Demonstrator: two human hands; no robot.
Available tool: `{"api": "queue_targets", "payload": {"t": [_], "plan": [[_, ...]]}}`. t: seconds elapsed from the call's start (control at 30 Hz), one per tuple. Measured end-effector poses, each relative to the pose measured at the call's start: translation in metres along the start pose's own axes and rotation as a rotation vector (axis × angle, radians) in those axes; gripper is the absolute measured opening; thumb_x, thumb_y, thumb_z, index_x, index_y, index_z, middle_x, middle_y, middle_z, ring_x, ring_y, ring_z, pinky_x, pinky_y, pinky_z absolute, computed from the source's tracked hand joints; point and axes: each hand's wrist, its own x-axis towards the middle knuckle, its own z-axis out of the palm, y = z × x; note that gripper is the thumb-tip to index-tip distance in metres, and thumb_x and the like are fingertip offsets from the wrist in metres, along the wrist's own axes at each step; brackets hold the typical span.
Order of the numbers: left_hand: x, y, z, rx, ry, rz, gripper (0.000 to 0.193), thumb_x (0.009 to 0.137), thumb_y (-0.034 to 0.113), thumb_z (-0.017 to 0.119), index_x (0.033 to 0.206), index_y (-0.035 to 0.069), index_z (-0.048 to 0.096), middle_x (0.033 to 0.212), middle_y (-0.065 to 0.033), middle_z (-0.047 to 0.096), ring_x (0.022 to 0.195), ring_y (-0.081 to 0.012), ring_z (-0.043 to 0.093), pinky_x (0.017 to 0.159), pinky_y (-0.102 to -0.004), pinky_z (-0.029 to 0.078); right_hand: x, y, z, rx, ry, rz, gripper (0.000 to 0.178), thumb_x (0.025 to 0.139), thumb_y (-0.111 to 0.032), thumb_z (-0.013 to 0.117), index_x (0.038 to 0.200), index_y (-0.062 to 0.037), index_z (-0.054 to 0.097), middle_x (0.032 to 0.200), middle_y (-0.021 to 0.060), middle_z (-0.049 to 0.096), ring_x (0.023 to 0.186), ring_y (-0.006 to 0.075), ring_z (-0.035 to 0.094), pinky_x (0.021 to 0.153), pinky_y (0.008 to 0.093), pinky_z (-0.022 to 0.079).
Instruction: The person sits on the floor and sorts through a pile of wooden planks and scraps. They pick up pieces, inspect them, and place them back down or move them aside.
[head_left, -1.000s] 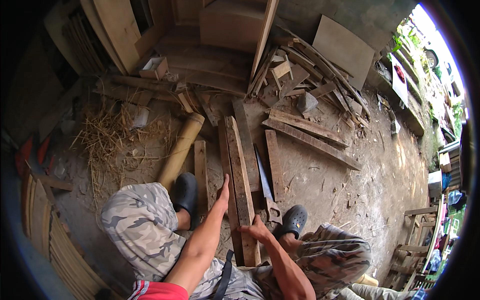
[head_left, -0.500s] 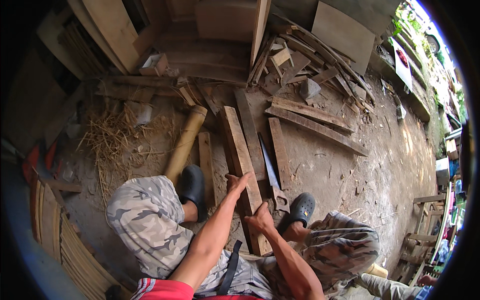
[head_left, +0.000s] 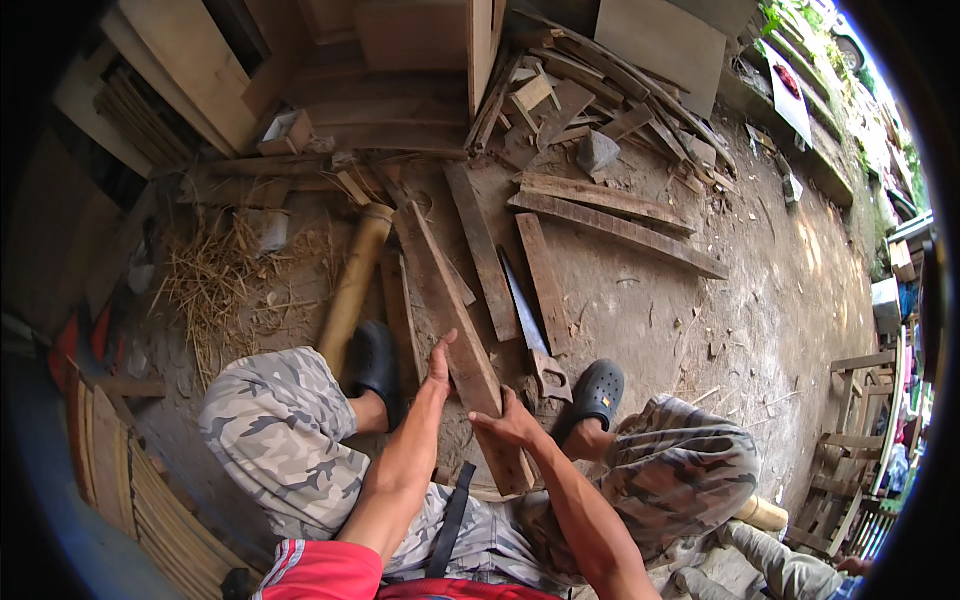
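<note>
A long, rough wooden beam (head_left: pixel 448 310) is between my knees, its near end close to my lap and its far end pointing away to the left. My left hand (head_left: pixel 440 360) grips its left edge about halfway along. Closer to me, my right hand (head_left: pixel 512 420) is wrapped over the right edge with the thumb on top. The fingers beneath the wood are hidden. A handsaw (head_left: pixel 530 325) lies on the ground right of the beam, its brown handle beside my right shoe. Shorter boards (head_left: pixel 482 255) lie next to the saw.
Left of the beam is a thick bamboo pole (head_left: pixel 355 280), with straw (head_left: pixel 235 280) beyond it. Two timbers (head_left: pixel 620 230) lie ahead on the right, before a scrap wood pile (head_left: pixel 590 105). Another person's trouser leg (head_left: pixel 785 565) shows at lower right. A wooden bench frame (head_left: pixel 850 430) stands far right.
The beam has rolled onto another face, and its far end has swung left. Both hands have shifted their hold, the left moving to the beam's left edge. The whole view has moved slightly.
</note>
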Motion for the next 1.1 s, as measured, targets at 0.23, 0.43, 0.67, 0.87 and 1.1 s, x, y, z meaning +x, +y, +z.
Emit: {"api": "queue_targets", "payload": {"t": [0.23,0.43,0.67,0.87,1.1], "plan": [[-0.008,0.004,-0.022,-0.274,-0.149,0.158,0.064,0.084,0.052,0.065,0.126,0.004,0.059,0.119,-0.0139,0.066,0.107,-0.0328,0.061,0.097,-0.0462,0.047,-0.033,-0.073,0.006,-0.237,0.091,0.164,0.111,0.067,-0.055,0.079,0.154,-0.0156,0.023,0.131,0.0313,0.045,0.124,0.0453,0.047,0.102,0.0509,0.04],[-0.018,0.015,-0.016,-0.277,-0.202,0.192,0.068,0.09,0.055,0.054,0.133,0.003,0.052,0.127,-0.016,0.061,0.116,-0.0343,0.057,0.104,-0.0456,0.042,-0.038,-0.087,0.017,-0.381,0.207,0.045,0.1,0.073,-0.047,0.076,0.155,-0.0254,0.023,0.135,0.0298,0.042,0.122,0.048,0.046,0.098,0.0567,0.039],[-0.011,0.015,-0.014,-0.273,-0.165,0.133,0.061,0.088,0.051,0.058,0.126,0.003,0.059,0.121,-0.0143,0.065,0.111,-0.0333,0.06,0.101,-0.0454,0.044,-0.032,-0.084,0.009,-0.332,0.117,0.09,0.101,0.074,-0.052,0.074,0.156,-0.0278,0.02,0.142,0.0305,0.038,0.125,0.0495,0.045,0.1,0.0582,0.039],[-0.006,0.019,-0.012,-0.151,-0.066,0.02,0.058,0.078,0.052,0.063,0.115,0.008,0.065,0.11,-0.012,0.068,0.101,-0.032,0.062,0.096,-0.0448,0.046,-0.021,-0.068,0.006,-0.315,0.053,0.098,0.101,0.074,-0.051,0.073,0.156,-0.03,0.018,0.139,0.0301,0.04,0.124,0.0477,0.047,0.1,0.0558,0.042],[0.004,0.019,-0.006,-0.044,-0.037,-0.014,0.062,0.076,0.055,0.061,0.113,0.006,0.064,0.108,-0.0127,0.067,0.098,-0.0315,0.062,0.093,-0.0471,0.047,-0.014,-0.047,0.008,-0.37,0.118,0.066,0.105,0.071,-0.053,0.076,0.156,-0.0277,0.02,0.135,0.0305,0.045,0.119,0.049,0.051,0.097,0.0527,0.046]]}}
